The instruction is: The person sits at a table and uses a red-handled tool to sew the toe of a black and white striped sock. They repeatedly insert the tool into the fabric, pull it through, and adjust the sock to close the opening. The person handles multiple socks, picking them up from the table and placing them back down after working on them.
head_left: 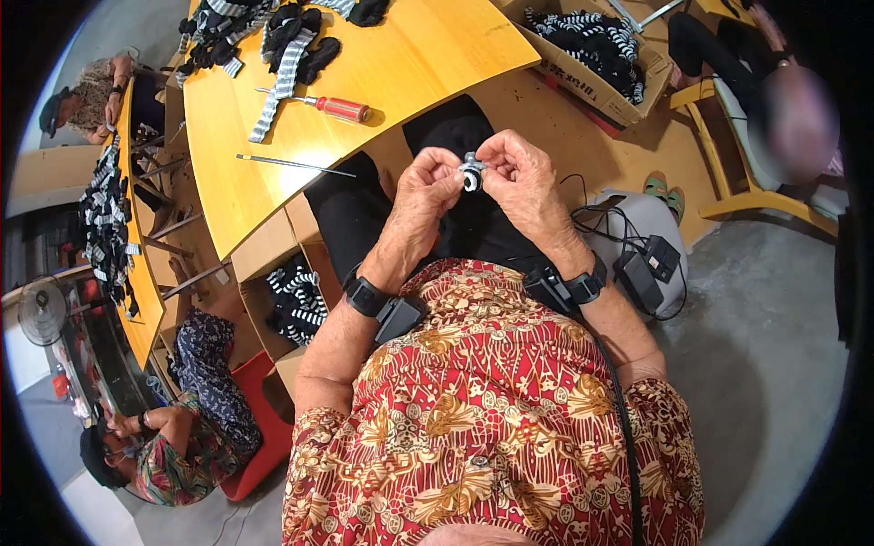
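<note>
Above my lap, my left hand (423,187) and my right hand (526,182) pinch a small bunched piece of black, white and grey striped fabric (472,173) between them. Thumbs and forefingers of both hands close on it from either side; its exact kind is too small to tell. On the yellow table (410,55) ahead lie a screwdriver (344,109) with a clear red handle and a thin metal rod (296,165) whose end juts past the edge. Striped and black fabric strips (289,73) are heaped beyond them.
Cardboard boxes of striped fabric pieces stand at the far right (642,107) and under the table (293,300). A grey stool (674,284) with black power adapters (642,273) is to my right. Two people sit at the left near another table (141,318); another person sits far right.
</note>
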Demonstrator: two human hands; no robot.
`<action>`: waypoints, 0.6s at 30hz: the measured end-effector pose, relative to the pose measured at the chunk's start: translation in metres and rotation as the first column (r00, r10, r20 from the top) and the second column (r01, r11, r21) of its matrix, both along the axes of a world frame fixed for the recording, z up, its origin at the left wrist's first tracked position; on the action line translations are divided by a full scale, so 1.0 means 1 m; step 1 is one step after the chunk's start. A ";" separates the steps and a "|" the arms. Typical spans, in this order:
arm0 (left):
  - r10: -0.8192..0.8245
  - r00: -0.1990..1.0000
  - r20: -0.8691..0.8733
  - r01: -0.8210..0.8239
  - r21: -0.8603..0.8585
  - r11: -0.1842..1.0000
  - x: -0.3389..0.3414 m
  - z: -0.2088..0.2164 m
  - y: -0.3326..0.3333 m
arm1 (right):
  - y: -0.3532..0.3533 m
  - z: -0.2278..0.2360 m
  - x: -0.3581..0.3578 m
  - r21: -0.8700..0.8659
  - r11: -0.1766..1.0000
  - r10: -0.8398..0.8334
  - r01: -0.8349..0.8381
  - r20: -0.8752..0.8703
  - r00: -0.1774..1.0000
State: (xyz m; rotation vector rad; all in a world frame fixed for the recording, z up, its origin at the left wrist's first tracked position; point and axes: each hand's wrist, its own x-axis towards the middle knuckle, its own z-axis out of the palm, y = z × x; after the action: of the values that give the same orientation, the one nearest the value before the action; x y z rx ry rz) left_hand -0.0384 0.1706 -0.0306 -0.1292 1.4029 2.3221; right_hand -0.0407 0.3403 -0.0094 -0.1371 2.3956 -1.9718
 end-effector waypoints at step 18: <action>-0.118 0.992 -0.052 0.121 0.063 0.991 0.003 0.008 -0.010 | 0.025 -0.017 -0.007 -0.437 0.883 0.352 -0.172 0.372 0.859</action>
State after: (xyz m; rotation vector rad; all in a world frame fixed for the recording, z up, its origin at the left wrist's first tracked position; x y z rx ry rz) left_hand -0.0351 0.1607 -0.0230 0.0301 1.3179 2.2834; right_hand -0.0474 0.3656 -0.0259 -0.0231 1.5938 -2.0454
